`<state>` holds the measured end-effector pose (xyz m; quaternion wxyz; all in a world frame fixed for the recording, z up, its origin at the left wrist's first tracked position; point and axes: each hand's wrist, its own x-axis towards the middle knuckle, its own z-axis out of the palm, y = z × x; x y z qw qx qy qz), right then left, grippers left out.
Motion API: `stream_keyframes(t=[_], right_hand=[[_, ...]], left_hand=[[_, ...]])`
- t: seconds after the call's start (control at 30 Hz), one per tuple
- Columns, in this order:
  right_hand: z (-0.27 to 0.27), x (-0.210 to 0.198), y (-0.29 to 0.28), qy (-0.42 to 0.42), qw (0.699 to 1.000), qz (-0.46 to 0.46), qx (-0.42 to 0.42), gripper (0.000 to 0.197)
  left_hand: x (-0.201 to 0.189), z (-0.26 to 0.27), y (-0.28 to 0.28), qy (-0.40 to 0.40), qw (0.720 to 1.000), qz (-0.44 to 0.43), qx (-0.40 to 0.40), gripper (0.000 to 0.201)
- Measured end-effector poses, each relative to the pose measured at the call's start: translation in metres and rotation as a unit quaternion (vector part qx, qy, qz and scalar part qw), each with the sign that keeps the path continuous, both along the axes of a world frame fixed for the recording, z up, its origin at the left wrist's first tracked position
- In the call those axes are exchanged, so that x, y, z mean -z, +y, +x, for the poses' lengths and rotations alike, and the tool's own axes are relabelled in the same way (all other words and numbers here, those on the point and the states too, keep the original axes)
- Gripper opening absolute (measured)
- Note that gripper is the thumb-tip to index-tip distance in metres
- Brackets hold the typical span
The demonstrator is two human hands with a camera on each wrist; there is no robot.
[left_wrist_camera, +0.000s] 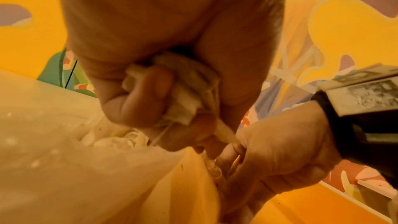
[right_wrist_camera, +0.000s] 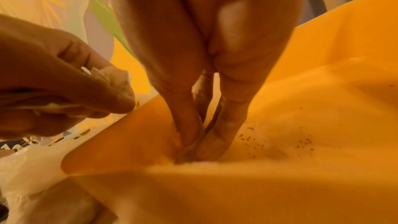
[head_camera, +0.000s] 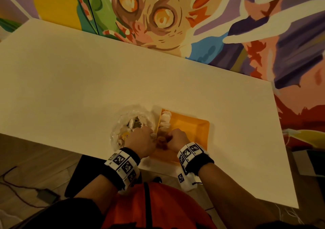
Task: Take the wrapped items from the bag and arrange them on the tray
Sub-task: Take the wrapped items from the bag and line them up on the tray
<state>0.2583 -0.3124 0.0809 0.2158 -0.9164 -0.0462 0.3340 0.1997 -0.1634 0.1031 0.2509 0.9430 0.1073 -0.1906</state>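
A pale bench [head_camera: 88, 74] fills the middle of the head view. Behind it, across the top of the frame, runs a painted mural [head_camera: 149, 14] of a wide-eyed creature in orange, purple, green and yellow. At lower left, a dark cable [head_camera: 15, 186] and a small dark box [head_camera: 46, 196] lie on the floor [head_camera: 26, 155].

No text, label or number can be read; the wristbands [head_camera: 123, 165] carry only black-and-white square code markers.
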Motion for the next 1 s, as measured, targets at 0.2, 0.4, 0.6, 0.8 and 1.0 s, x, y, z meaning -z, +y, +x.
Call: stream_keyframes(t=[0.2,0.4,0.6,0.8,1.0], right_hand=[[0.003,-0.001,0.009,-0.007,1.000,-0.011,0.000,0.016],[0.002,0.003,0.009,-0.030,0.999,-0.011,0.025,0.019],[0.001,0.000,0.008,-0.029,0.998,-0.032,0.048,0.020],[0.001,-0.002,0.013,-0.019,0.998,-0.037,0.037,0.009],[-0.001,-0.004,-0.003,-0.008,0.992,0.039,0.116,0.025]], left_hand=[[0.004,-0.002,0.003,0.004,0.999,-0.030,-0.045,0.027],[0.005,-0.003,0.004,0.022,0.997,-0.053,-0.044,0.029],[0.005,-0.004,0.005,0.025,0.997,-0.056,-0.052,0.022],[-0.006,-0.007,0.004,-0.002,0.995,-0.075,-0.065,0.029],[-0.018,-0.011,0.019,-0.076,0.976,-0.178,-0.102,0.015]])
